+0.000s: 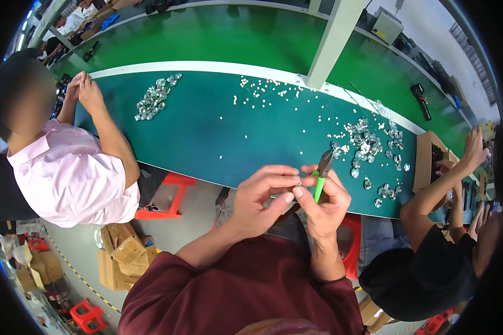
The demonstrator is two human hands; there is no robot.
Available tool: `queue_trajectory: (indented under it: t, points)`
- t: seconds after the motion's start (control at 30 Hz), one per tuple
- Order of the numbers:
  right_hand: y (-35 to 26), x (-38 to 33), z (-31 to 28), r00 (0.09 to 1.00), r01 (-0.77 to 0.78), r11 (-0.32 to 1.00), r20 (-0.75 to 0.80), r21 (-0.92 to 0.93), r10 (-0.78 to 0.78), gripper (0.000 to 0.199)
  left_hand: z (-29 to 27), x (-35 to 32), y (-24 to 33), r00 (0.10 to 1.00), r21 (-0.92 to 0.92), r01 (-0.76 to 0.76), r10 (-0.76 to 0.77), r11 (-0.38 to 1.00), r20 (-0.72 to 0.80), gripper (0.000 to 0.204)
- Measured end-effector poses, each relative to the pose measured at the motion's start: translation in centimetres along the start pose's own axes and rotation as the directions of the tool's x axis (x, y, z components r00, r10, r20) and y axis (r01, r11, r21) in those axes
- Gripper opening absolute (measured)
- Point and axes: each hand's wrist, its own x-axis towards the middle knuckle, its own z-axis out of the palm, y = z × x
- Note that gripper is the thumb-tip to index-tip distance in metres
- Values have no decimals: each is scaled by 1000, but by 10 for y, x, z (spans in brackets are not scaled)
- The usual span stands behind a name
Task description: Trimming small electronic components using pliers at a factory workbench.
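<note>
Both my hands meet in front of my chest, just off the near edge of the green table. My right hand (325, 204) is closed round a pair of pliers (319, 188) with green handles and dark jaws pointing up and away. Its thumb and a finger also come up to a tiny shiny piece (298, 182). The fingertips of my left hand (265, 198) pinch this same piece, whose kind is too small to make out. Beyond my right hand lies a heap of clear, glassy parts (366, 142), with small pale bits (341, 135) strewn round it.
Another cluster of glassy parts (153, 99) lies at far left, and pale bits (271, 89) dot the table's back. A person in pink (75, 167) sits left; one in black (425, 273) is at right beside a cardboard box (425, 159). A white post (335, 44) rises behind.
</note>
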Motion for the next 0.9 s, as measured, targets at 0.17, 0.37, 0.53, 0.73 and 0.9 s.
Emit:
queue_trajectory:
  t: [0.17,0.37,0.53,0.73,0.9]
  points:
    - [-8,3,-3,990,128,983,76,-131,-119,17,-3,-2,1,969,-393,240,-245,888,38,27]
    - [-6,2,-9,973,179,969,175,-171,-149,18,-17,-1,-2,927,-419,373,-320,828,194,31]
    - [-7,6,-12,953,232,930,258,-286,-158,18,-19,-1,-9,931,-558,337,-358,758,76,36]
    - [-27,6,-22,927,283,813,363,-508,-95,31,-28,6,-9,968,-692,163,-249,703,-25,33]
    - [-38,8,-19,895,358,703,442,-615,-69,29,-29,8,-11,989,-643,68,-137,763,-58,34]
